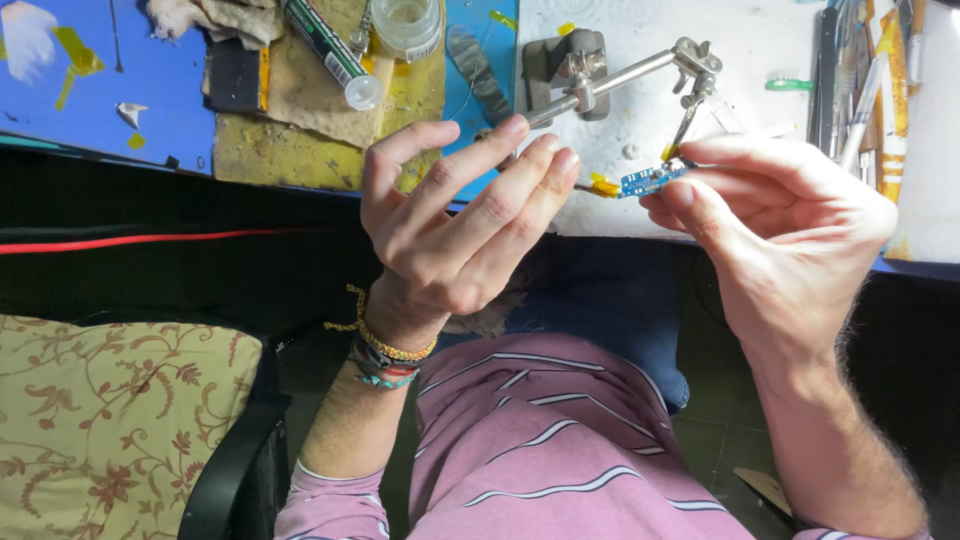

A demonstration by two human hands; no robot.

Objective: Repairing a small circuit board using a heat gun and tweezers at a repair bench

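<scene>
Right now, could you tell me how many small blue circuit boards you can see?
1: the blue circuit board is pinched in the right hand, beside the left hand. Others may be hidden.

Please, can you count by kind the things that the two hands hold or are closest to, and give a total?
Small blue circuit board, pinched by the right hand: 1
Metal clamp stand, near the left hand: 1
Yellow tape tab at the board's end: 1
Total: 3

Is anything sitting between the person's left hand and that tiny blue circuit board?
Nothing visible. The left hand is open beside the blue circuit board, with only a short gap and the board's yellow tape tab between. The right hand pinches the board.
</scene>
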